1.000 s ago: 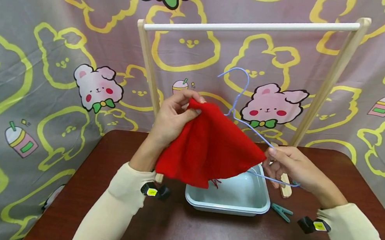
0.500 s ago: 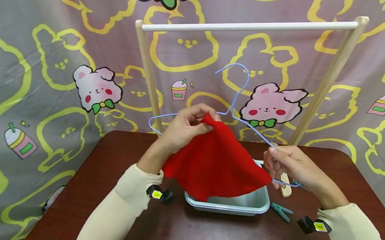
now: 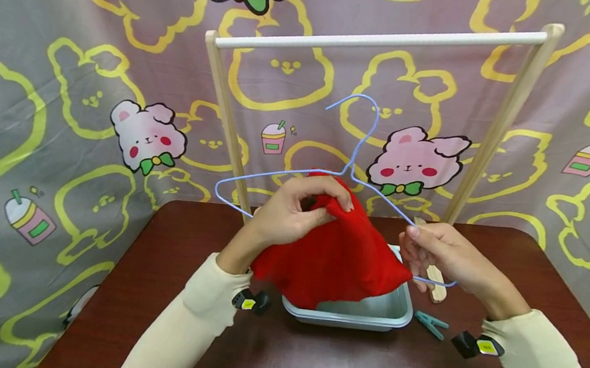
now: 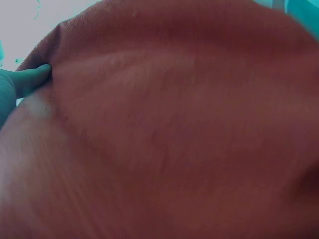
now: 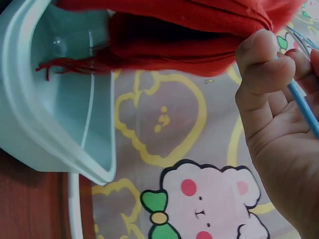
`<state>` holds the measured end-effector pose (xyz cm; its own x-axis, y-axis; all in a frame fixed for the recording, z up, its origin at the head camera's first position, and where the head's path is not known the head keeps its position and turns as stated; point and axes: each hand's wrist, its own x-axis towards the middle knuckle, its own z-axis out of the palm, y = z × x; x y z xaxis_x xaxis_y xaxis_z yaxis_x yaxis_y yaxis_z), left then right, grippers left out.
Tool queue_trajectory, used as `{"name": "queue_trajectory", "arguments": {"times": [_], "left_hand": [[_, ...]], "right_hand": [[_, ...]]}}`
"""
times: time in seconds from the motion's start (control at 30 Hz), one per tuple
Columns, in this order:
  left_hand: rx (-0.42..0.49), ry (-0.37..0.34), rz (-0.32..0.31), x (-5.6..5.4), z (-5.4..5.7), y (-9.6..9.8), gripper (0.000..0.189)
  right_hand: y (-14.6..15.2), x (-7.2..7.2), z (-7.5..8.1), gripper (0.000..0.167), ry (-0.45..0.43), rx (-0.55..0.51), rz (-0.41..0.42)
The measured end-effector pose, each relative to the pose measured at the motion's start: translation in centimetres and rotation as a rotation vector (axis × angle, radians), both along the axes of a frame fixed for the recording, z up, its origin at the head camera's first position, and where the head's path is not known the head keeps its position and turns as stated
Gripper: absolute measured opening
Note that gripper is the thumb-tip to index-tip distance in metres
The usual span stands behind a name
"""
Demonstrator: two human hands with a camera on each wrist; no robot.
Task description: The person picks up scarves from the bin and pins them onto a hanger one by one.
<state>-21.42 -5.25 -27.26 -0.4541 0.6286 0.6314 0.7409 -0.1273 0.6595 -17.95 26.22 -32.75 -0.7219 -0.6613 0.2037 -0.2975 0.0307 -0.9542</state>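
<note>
A red scarf with a stringy fringe hangs from my left hand, which pinches its upper part between thumb and fingers. In the left wrist view the red fabric fills nearly everything, with a fingertip pressing into its edge. My right hand pinches the sloping right arm of a blue wire hanger, its hook upward. The scarf overlaps the hanger's middle, and a bit of red shows right at the top wire. From the right wrist, the right fingers grip the wire beside the fabric.
Below the scarf sits a pale blue basin on the dark wooden table. A teal clothespin lies to its right. Behind stands a wooden rack with a white bar, before a patterned curtain.
My left hand has moved right and down with the scarf, onto the hanger's middle. The hanger's left end, hidden before, now shows. My right hand keeps its hold, almost unmoved.
</note>
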Motion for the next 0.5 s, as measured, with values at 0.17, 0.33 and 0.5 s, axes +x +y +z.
{"name": "queue_trajectory", "arguments": {"times": [0.17,0.33,0.5], "left_hand": [[-0.1,-0.016,0.172,0.0,-0.9,-0.7,0.014],[-0.125,0.005,0.345,0.3,-1.3,-1.4,0.022],[-0.108,-0.032,0.449,-0.1,-1.7,-2.0,0.021]], "right_hand": [[0.1,0.4,0.6,0.04,0.095,0.063,-0.07],[0.5,0.7,1.1,0.039,0.14,0.121,-0.168],[1.0,0.6,1.6,0.041,0.157,0.045,-0.183]]}}
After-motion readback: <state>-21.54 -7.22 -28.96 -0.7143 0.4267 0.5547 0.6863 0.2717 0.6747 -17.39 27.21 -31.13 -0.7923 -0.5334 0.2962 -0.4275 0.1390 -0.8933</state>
